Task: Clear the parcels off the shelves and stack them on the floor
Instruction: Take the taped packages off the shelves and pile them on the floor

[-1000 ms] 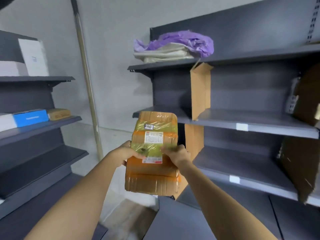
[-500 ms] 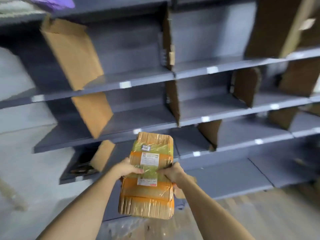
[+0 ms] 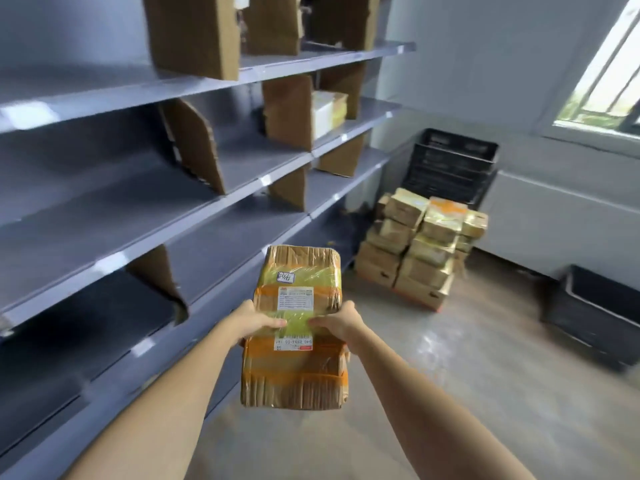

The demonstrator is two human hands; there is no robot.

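I carry a brown cardboard parcel point(image 3: 298, 368), wrapped in clear film and orange tape with white labels, in front of me at waist height. My left hand point(image 3: 254, 322) grips its left edge with the thumb on top. My right hand point(image 3: 341, 323) grips its right edge the same way. Ahead on the floor, past the end of the shelves, stands a stack of several similar parcels point(image 3: 420, 252). Two parcels, white and yellow point(image 3: 327, 110), still sit on a middle shelf behind a cardboard divider.
Grey metal shelves point(image 3: 138, 216) with brown cardboard dividers run along my left. Black plastic crates point(image 3: 450, 164) are piled behind the parcel stack, and another black crate point(image 3: 599, 311) stands by the right wall. Bare concrete floor point(image 3: 450, 375) lies between me and the stack.
My view has swung right from the shelf corner along the shelves to the floor stack. Both hands keep the same hold on the parcel.
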